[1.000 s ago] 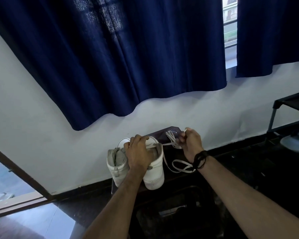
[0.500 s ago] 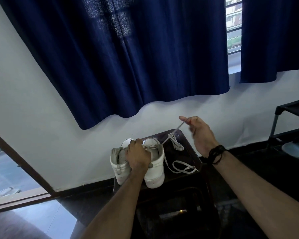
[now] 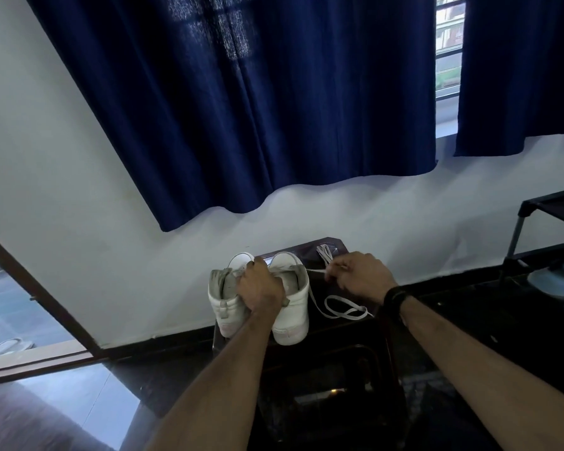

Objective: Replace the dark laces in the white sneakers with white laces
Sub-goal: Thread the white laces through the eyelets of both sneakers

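Observation:
Two white sneakers stand side by side, heels toward me, on a small dark table (image 3: 345,327) by the wall. The left sneaker (image 3: 223,307) is partly covered by my left hand (image 3: 261,288), which grips the collar of the right sneaker (image 3: 293,314). My right hand (image 3: 360,276) pinches a white lace (image 3: 316,271) that runs from the right sneaker's top eyelets. The lace's loose end lies looped on the table (image 3: 342,309). A second bundled white lace (image 3: 326,253) lies at the table's back. No dark laces show.
A white wall and long blue curtains (image 3: 241,109) rise just behind the table. A black shoe rack (image 3: 541,242) with pale shoes stands at the right. An open doorway with a wooden frame (image 3: 36,288) is at the left, and the floor is dark and glossy.
My right hand rose up and away, drawing the white lace taut, then came back down close to the right sneaker. My left hand stayed on the sneakers.

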A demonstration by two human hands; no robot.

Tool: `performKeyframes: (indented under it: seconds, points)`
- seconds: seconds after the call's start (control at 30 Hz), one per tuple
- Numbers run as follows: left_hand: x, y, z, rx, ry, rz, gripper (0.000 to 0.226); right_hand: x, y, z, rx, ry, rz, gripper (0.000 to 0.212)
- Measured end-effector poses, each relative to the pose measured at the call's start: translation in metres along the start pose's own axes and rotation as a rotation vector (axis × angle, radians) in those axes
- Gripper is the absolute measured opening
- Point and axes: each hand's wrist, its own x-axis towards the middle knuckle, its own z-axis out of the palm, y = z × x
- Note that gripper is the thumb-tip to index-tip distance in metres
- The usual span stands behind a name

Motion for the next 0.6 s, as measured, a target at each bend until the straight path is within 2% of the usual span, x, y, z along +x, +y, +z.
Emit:
performKeyframes:
  seconds: [0.13, 0.27, 0.37, 0.5, 0.57, 0.6]
  points:
    - [-0.001, 0.002, 0.001, 0.002, 0.006, -0.020, 0.034, -0.002, 0.016, 0.005, 0.044, -0.042, 0.043, 0.028]
    - [-0.001, 0.000, 0.004, 0.001, 0.001, -0.027, 0.034, -0.006, 0.015, 0.010, 0.152, -0.188, 0.020, 0.024]
    - [0.000, 0.000, 0.004, -0.026, -0.003, -0.027, 0.031, -0.007, 0.008, 0.021, 0.153, -0.312, -0.043, 0.022]
    - [0.000, -0.002, 0.005, -0.049, -0.004, -0.025, 0.033, -0.011, -0.001, 0.036, 0.007, -0.464, -0.199, 0.014]
    - [-0.001, -0.002, 0.005, -0.056, -0.001, -0.029, 0.032, -0.002, 0.001, 0.040, -0.057, -0.441, -0.197, 0.014]
    - [-0.001, -0.002, 0.004, -0.058, 0.001, -0.031, 0.032, 0.006, 0.003, 0.040, -0.094, -0.333, -0.169, 0.014]
